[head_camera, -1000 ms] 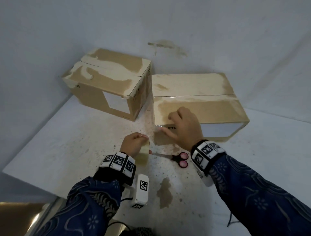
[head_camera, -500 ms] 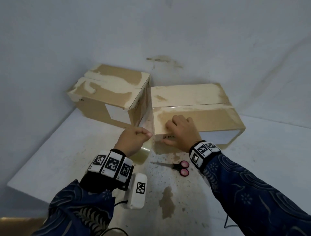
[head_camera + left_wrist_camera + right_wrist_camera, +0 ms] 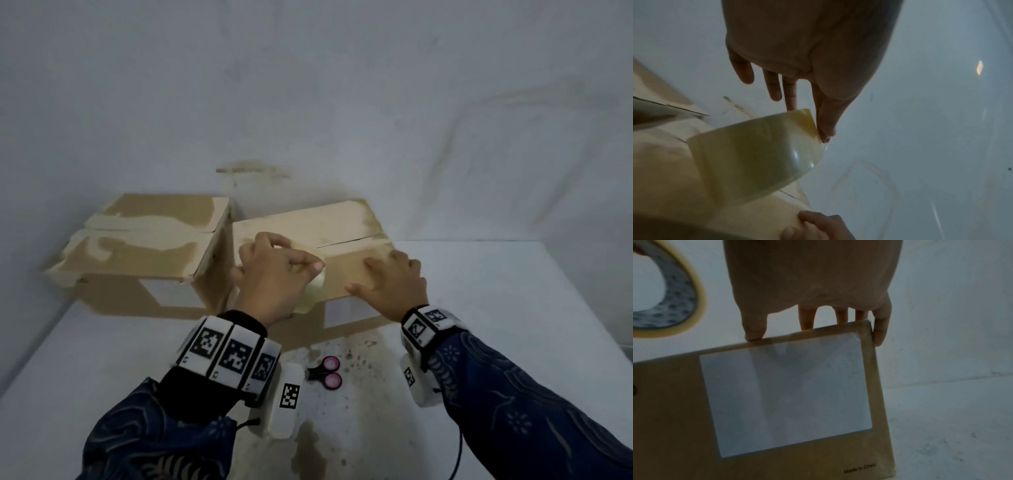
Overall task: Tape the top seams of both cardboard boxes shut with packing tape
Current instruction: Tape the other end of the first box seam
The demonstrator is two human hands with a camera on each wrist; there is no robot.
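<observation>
left grip on tape roll | white table | white wall

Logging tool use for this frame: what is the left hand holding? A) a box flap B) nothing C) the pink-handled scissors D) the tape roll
D: the left hand grips the tape roll over the right box, near its seam, while the scissors lie untouched on the table.

White worktop, brown-stained at lower centre. Pale grey wall fills the upper frame, with a brown smear at centre. Lighting dim.
</observation>
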